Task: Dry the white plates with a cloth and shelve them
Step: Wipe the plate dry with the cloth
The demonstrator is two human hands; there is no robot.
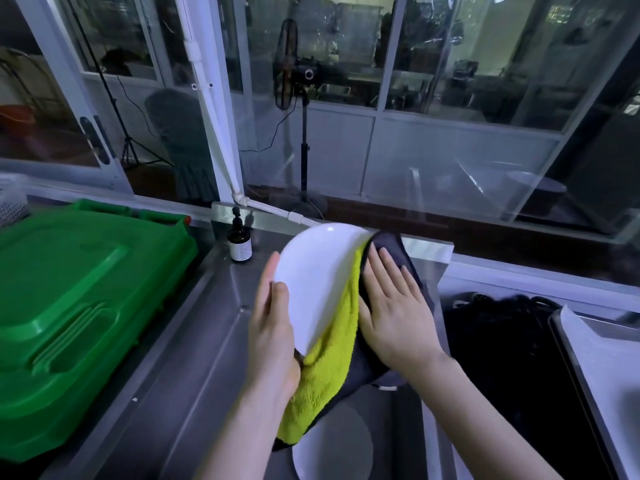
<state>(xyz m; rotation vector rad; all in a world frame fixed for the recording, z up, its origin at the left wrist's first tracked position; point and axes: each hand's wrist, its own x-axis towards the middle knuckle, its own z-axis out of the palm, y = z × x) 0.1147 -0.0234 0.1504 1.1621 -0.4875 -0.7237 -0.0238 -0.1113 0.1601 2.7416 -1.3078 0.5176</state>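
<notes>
My left hand (273, 317) pinches the white plate (318, 271) by its rim, held up between both hands. My right hand (391, 306) lies flat, pressing the cloth (329, 358) onto it. Too hard a wipe could slip it onto the second plate (332, 452) below. Left fingers hide behind it, and where it gets shelved is out of view.
</notes>
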